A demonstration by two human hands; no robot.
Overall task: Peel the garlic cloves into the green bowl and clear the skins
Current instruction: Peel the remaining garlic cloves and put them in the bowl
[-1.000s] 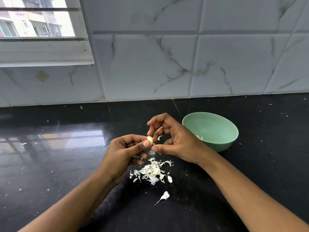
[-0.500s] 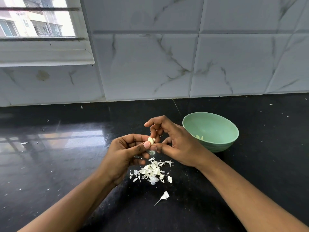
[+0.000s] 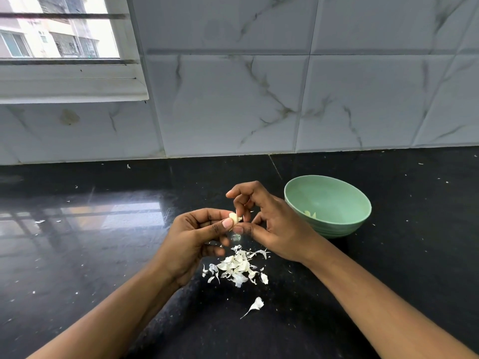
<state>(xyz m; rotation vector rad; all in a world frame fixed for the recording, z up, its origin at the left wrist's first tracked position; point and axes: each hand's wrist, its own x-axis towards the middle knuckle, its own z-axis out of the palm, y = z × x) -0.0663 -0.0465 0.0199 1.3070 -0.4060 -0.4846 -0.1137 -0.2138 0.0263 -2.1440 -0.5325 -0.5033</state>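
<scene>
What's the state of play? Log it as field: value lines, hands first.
left hand: pinches garlic clove between thumb and fingers
right hand: fingertips pick at the same clove
green bowl: right of the hands, peeled cloves inside
skins: loose pile on black counter below the hands; one stray piece nearer

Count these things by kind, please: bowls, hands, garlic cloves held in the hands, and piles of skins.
green bowl: 1
hands: 2, left hand and right hand
garlic clove held: 1
pile of skins: 1
Total: 5
</scene>
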